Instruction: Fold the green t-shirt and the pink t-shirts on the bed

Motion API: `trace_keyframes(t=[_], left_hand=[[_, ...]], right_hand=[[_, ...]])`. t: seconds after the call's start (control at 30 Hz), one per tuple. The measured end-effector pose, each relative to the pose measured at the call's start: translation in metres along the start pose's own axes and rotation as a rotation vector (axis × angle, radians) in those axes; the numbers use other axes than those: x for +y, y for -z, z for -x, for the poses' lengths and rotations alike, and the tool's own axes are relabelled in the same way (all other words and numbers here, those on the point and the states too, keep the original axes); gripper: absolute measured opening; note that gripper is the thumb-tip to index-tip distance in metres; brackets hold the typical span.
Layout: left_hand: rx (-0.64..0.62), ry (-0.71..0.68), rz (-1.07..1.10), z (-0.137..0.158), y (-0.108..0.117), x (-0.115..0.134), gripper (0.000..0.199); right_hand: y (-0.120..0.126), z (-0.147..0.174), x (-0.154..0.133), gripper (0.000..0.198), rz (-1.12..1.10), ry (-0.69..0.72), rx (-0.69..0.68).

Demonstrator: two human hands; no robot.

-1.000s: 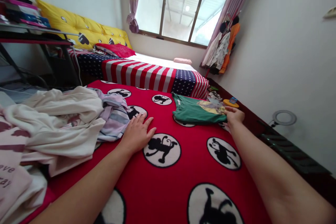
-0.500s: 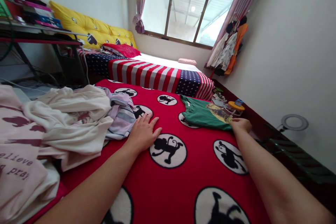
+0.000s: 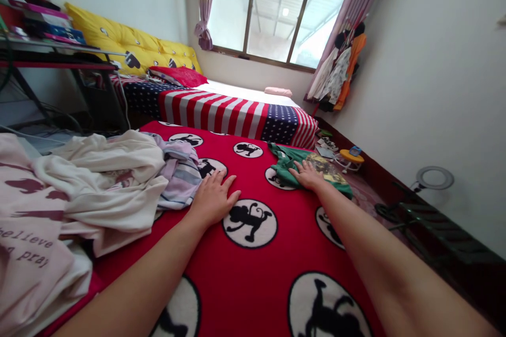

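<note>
A folded green T-shirt (image 3: pixel 285 157) with a yellowish print lies at the far right edge of a red blanket (image 3: pixel 237 284) patterned with black monkeys in white circles. On top of the shirt rests my right hand (image 3: pixel 309 175), fingers spread and palm down. My left hand (image 3: pixel 213 197) lies flat on the blanket, its fingers apart, beside a striped lilac-grey garment (image 3: pixel 182 176). Left of that garment are a crumpled cream garment (image 3: pixel 106 168) and a pale pink one with printed lettering (image 3: pixel 29 221).
Beyond the blanket stands a bed with a striped and starred cover (image 3: pixel 213 113). A cluttered desk (image 3: pixel 59 52) is at the left. Along the right are a yellow stool (image 3: pixel 351 156), a ring light (image 3: pixel 435 178) and hanging clothes (image 3: pixel 338 76).
My right hand has let go of the shirt's right edge and moved left onto its middle, fingers now spread. My left hand stays in place. The view has shifted slightly.
</note>
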State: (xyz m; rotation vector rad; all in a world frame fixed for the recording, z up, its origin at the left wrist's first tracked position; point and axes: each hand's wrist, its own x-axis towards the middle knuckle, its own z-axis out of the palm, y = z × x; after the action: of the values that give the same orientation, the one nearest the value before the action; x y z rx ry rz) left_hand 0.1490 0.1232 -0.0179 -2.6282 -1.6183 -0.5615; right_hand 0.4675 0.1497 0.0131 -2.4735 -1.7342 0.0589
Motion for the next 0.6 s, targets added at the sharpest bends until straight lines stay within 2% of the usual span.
trace_keyframes(t=[0.1,0.17,0.23,0.33,0.47,0.53,0.6], left_hand=[[-0.006,0.013,0.011,0.0,0.0,0.0,0.055],[-0.014,0.02,0.015,0.0,0.001,0.001,0.056],[-0.022,0.019,0.017,0.0,0.002,0.002,0.056],[-0.061,0.029,-0.001,0.0,0.005,0.004,0.059],[-0.149,0.045,-0.024,0.0,0.012,0.008,0.06],[-0.195,0.059,-0.024,0.002,0.017,0.012,0.061],[-0.24,0.077,-0.022,0.008,0.022,0.015,0.063]], right_hand=[[0.004,0.034,-0.02,0.066,-0.003,0.048,0.071],[0.0,0.065,-0.032,0.062,-0.007,0.182,0.097],[-0.008,0.092,-0.041,0.065,-0.01,0.343,0.018],[-0.013,0.115,-0.053,0.068,-0.007,0.291,-0.109],[-0.002,0.144,-0.082,0.068,-0.029,0.172,-0.157],[-0.002,0.176,-0.1,0.071,-0.05,0.196,-0.178],[-0.01,0.216,-0.115,0.072,-0.077,0.3,-0.178]])
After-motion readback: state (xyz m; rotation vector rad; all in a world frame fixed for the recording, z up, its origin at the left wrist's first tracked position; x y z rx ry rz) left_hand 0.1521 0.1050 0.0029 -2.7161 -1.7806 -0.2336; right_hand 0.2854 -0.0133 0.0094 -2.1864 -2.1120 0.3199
